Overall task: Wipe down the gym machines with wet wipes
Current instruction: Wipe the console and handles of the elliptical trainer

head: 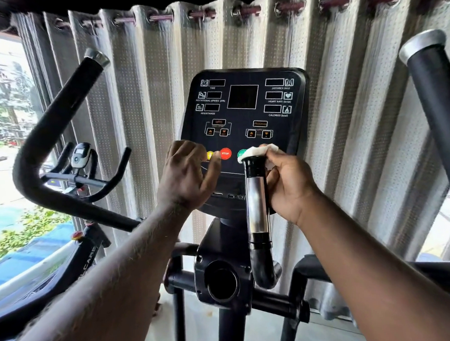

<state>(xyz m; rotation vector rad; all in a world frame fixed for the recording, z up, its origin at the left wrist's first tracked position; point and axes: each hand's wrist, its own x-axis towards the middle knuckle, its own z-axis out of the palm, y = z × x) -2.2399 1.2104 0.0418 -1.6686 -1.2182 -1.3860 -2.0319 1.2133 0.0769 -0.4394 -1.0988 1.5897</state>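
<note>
White wet wipe, bunched, sits on the top cap of the short upright grip, the one with the chrome sleeve, in front of the console.

Head view, the only one:
- Your right hand is just right of that grip. Thumb and fingers pinch the wipe and hold it against the cap; the palm lies beside the chrome.
- Your left hand is at the console's lower left. Fingers are curled close together, and the thumb reaches up between the yellow button and the red STOP button. Cannot tell whether the fingers close round anything beneath.
- Green button is half hidden behind the wipe.
- Console displays are dark.
- Long black handlebars rise at left and right.
- Grey eyelet curtain hangs behind.
- Spin bike stands by the window at left.
</note>
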